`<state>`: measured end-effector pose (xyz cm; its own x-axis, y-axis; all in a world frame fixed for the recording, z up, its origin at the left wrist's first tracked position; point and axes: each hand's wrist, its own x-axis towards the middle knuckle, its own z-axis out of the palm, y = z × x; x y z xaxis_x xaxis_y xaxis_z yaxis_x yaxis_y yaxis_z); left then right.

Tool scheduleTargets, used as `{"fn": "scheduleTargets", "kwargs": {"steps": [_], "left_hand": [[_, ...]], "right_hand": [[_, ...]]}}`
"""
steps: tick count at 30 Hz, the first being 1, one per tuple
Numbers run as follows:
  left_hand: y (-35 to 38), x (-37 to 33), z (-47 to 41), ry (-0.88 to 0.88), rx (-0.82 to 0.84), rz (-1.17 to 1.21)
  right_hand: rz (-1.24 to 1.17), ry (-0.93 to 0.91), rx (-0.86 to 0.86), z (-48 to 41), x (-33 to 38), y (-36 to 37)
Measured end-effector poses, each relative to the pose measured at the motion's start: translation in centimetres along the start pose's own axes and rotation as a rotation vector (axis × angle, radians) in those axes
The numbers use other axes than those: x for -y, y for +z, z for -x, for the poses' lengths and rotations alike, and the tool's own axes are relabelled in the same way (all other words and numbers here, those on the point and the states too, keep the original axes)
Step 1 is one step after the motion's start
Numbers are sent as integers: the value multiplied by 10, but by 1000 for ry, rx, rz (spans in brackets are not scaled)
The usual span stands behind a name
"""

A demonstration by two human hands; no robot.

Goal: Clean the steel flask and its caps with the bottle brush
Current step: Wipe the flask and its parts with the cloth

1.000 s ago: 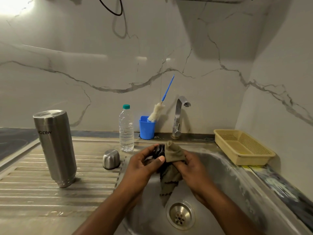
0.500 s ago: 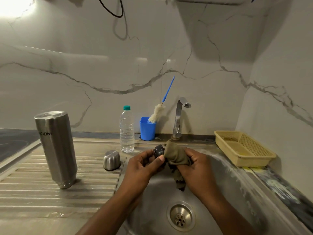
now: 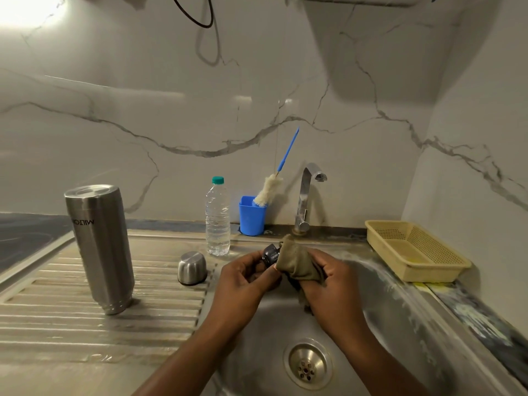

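Note:
The steel flask (image 3: 100,247) stands upside down on the ribbed drainboard at the left. A domed steel cap (image 3: 192,267) rests on the drainboard beside the sink. Over the basin, my left hand (image 3: 243,277) pinches a small dark inner cap (image 3: 270,254). My right hand (image 3: 328,277) grips an olive cloth (image 3: 295,260) bunched against that cap. The bottle brush (image 3: 270,190), white head and blue handle, leans in a blue cup (image 3: 251,215) behind the sink.
A plastic water bottle (image 3: 217,218) stands by the blue cup. The tap (image 3: 307,195) rises behind the sink (image 3: 371,324), whose drain (image 3: 307,364) is near me. A yellow plastic basket (image 3: 414,250) sits on the counter at the right.
Both hands rose slightly toward the tap. The cloth, which hung loose below the hands, is now gathered up in my right hand around the cap.

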<state>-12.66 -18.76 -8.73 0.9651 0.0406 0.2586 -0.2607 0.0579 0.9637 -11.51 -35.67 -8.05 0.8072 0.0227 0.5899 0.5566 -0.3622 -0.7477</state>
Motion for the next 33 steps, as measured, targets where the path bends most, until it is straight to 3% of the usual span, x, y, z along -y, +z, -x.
{"fn": "scheduleTargets", "kwargs": {"steps": [2,5,10,16,24,33], "left_hand": [[1,-1,1,-18,23,26],[0,-1,1,-50,39,3],[-3,1,1,-79,27,-75],[-1,4,-1,-116,38,-76],[-1,10,-1,-154,83,-41],[-2,6,2,-124,88,-21]], "right_hand": [[-93,12,79,-1,0,1],[-190,179,168,-1,0,2],[47,198,105,-4,-6,-4],[228,28,64,-1,-7,-5],[-135,309,221,-2,-9,2],[73,165,30,-10,-16,-11]]}}
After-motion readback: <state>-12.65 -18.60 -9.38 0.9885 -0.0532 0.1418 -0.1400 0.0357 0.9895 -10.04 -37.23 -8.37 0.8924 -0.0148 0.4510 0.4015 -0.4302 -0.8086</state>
